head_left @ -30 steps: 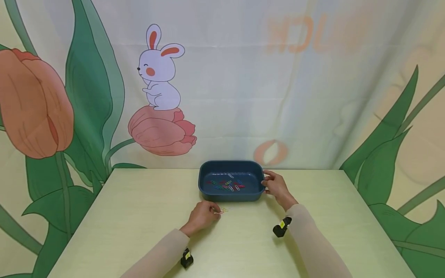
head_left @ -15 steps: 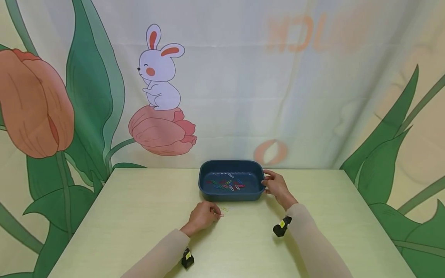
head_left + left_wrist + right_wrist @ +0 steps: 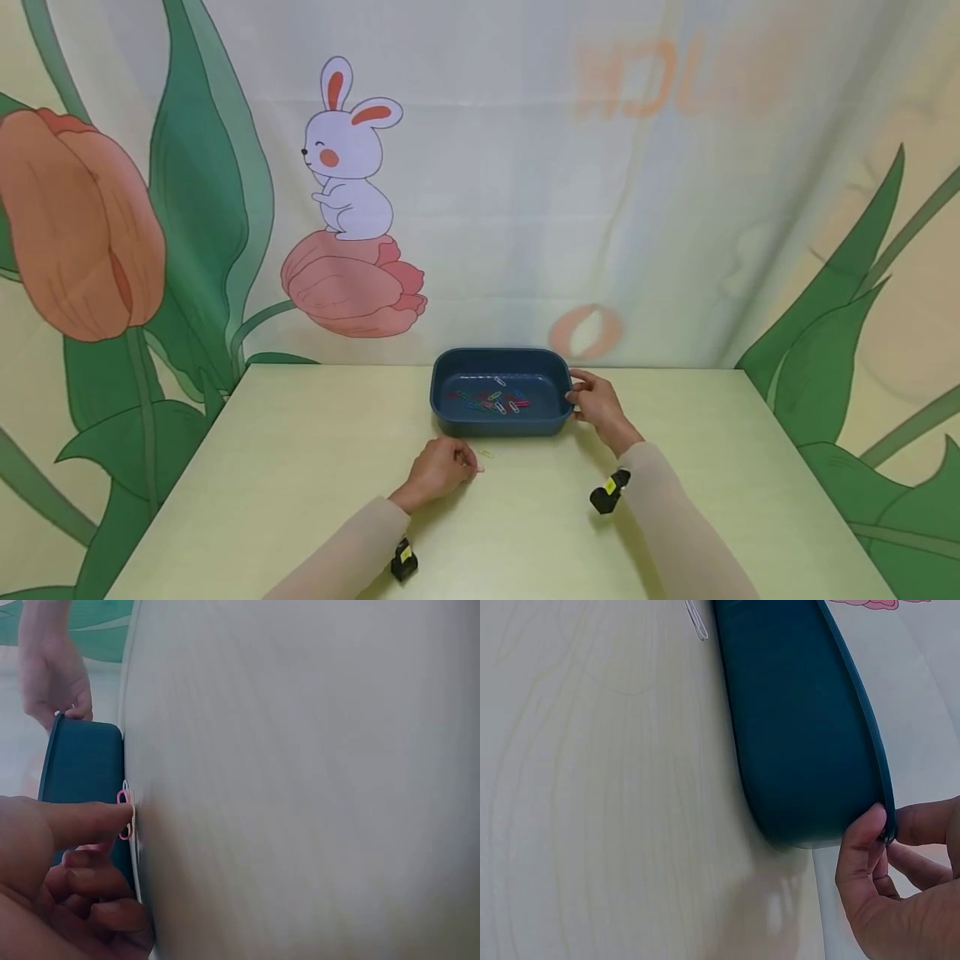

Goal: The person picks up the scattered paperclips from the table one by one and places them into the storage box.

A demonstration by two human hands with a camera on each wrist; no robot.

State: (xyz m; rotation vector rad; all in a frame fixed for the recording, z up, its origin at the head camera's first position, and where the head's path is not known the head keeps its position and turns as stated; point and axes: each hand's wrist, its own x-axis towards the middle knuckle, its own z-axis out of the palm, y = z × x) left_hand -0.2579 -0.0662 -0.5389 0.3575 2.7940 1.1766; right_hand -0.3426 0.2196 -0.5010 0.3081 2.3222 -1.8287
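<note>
My left hand (image 3: 438, 469) is low over the table, just in front of the dark blue plastic tray (image 3: 501, 427). Its thumb and fingertips pinch a pink paper clip (image 3: 481, 469), mostly hidden by them in the head view. From the left wrist, the pink clip (image 3: 122, 796) shows on both sides of a fingertip, close to the tabletop. A yellow paper clip (image 3: 486, 454) lies right beside that hand. My right hand (image 3: 600, 408) grips the tray's right end, thumb on the near side of the rim (image 3: 877, 757) and fingers behind it.
Several coloured paper clips (image 3: 493, 396) lie scattered on the tray's floor. A pale wire clip (image 3: 696, 619) is on the table beside the tray. The tray stands at the back edge of the pale table (image 3: 300, 450), against a printed curtain (image 3: 487, 208).
The pink paper clip has shifted slightly toward me and under my left fingertips, away from the yellow one. My right hand keeps its grip on the tray.
</note>
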